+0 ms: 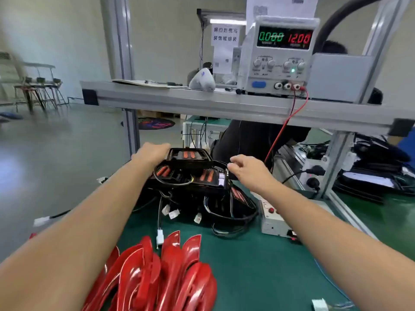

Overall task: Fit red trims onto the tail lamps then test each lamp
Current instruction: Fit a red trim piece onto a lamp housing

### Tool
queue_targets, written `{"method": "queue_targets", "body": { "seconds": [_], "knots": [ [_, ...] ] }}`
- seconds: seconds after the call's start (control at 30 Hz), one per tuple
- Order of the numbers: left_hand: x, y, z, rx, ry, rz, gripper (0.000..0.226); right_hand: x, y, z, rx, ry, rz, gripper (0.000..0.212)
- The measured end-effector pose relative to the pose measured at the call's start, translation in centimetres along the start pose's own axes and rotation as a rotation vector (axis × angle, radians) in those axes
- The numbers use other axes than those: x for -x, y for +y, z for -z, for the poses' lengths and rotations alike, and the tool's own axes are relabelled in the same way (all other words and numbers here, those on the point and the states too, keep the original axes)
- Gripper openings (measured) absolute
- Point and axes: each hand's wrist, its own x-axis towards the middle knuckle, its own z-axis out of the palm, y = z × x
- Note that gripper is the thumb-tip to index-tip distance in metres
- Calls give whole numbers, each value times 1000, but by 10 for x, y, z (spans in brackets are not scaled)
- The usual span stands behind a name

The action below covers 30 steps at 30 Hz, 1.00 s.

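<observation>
Several black tail lamps (193,176) with orange inserts lie stacked in a pile at the back of the green mat, their black cables and white connectors (174,213) trailing forward. My left hand (152,152) grips the left edge of the topmost lamp (190,157). My right hand (243,168) is at the pile's right side, fingers curled around a black cable by the lamp's corner. A heap of glossy red trims (161,277) lies at the front of the mat, between my forearms.
A white switch box with a red button (272,217) sits right of the pile. On the shelf above stands a power supply (280,57) reading 0.000 and 12.00, with a red lead (289,117) hanging down. A person sits behind the bench. Aluminium posts frame both sides.
</observation>
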Motion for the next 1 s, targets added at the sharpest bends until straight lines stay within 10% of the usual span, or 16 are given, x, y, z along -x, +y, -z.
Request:
{"method": "queue_targets", "body": {
  "seconds": [0.27, 0.5, 1.0],
  "knots": [
    [-10, 1, -2, -76, -271, 102, 62, -40, 12, -21, 53, -173, -305, 48],
    [-14, 2, -9, 1, -411, 186, 36, -48, 24, -32, -177, -131, -371, 7],
    [-28, 3, -18, 181, -102, 55, 14, -60, -36, -46, -731, -140, -430, 22]
  ]
}}
